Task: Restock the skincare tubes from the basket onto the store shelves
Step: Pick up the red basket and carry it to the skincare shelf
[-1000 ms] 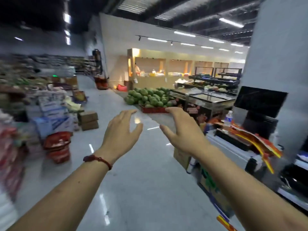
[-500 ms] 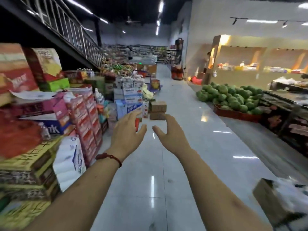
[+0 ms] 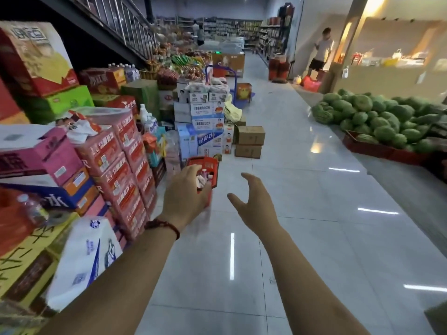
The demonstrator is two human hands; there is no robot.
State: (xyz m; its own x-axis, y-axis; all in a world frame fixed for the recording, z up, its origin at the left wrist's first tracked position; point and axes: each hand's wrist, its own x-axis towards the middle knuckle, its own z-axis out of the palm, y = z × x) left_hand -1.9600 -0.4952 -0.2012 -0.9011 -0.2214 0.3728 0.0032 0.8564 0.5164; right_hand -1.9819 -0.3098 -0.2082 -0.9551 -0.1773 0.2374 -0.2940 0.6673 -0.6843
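Swinging left over the last second, the view now faces the aisle floor [image 3: 302,213], with stacked cartons [image 3: 116,153] on the left and melons [image 3: 377,122] on the right. That turn has brought the red basket [image 3: 204,162] into sight, on the floor beside the cartons. Both arms stretch toward it. The left hand [image 3: 186,189] overlaps its near rim in view, though contact is unclear. The right hand [image 3: 256,204] is just beside it. Both are spread and empty. Tubes [image 3: 205,175] show inside, so lifting the basket looks next.

I see basket [image 3: 206,162] on floor [image 3: 302,213] ahead — partly behind my left hand [image 3: 186,199] | cartons [image 3: 108,153] stacked left | watermelons [image 3: 377,117] across aisle, right
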